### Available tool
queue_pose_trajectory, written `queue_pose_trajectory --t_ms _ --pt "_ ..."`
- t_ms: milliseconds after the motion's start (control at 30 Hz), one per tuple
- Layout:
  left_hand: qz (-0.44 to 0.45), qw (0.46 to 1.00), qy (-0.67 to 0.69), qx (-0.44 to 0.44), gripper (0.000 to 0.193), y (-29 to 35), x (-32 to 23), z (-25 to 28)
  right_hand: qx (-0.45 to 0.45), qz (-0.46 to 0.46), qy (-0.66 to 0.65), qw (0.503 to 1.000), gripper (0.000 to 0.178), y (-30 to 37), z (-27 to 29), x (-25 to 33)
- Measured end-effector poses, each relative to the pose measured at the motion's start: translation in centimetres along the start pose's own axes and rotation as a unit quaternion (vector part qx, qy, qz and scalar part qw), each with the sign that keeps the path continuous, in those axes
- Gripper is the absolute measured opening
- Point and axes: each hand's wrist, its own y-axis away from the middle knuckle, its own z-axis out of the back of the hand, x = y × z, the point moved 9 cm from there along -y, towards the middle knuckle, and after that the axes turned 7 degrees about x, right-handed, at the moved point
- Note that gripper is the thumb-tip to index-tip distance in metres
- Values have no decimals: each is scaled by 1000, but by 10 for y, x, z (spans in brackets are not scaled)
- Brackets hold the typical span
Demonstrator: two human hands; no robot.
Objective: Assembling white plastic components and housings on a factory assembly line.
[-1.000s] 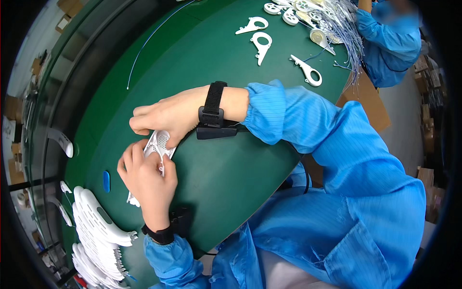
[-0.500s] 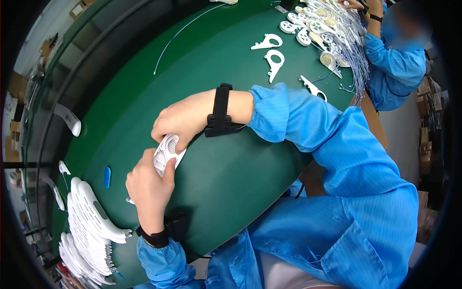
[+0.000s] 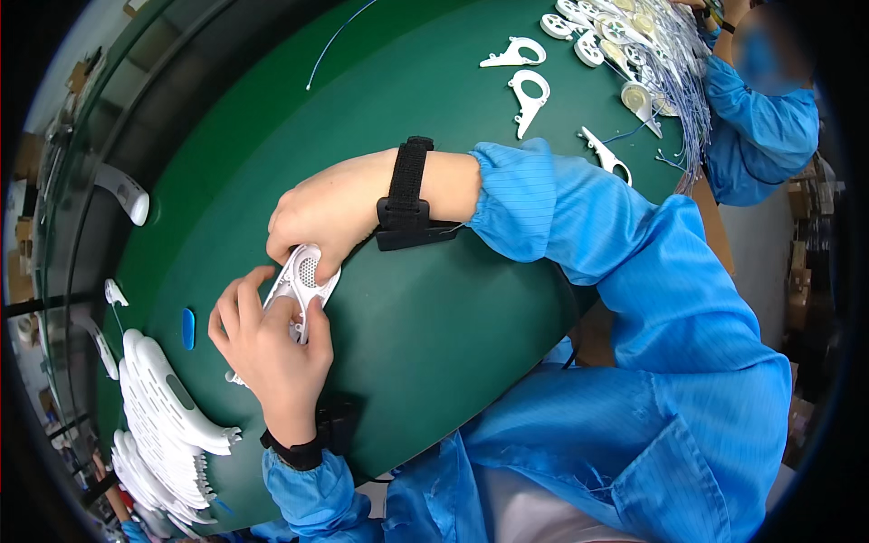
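Our left hand (image 3: 279, 351): gripping a white plastic shell (image 3: 309, 272) | our right hand (image 3: 319, 206): pinching its far end | shell: between our two hands | risk: we think uneven pressure from both sides could twist it loose or snap it.

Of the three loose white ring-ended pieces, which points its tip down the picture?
The middle piece; the upper piece points left instead, the lower-right piece up-left.

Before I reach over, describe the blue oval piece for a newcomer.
On the green table, find the person's left hand. Just left of it, lying by itself, is the small oval piece. Its solid blue sets it apart from the stacked white shells.
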Motion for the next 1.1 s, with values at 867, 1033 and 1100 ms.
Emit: queue_pose_trajectory --t_ms 867,1033,1100 --pt "121 988 49 79 38 10 16 -10 1 -3 27 1000 27 5 0 21" --pt "104 987 120 18 29 12 11 3 -18 11 27 999 25 5 -2 20" --pt "60 989 127 -52 26 13 13 10 -37 24 17 999 24 5 2 22"
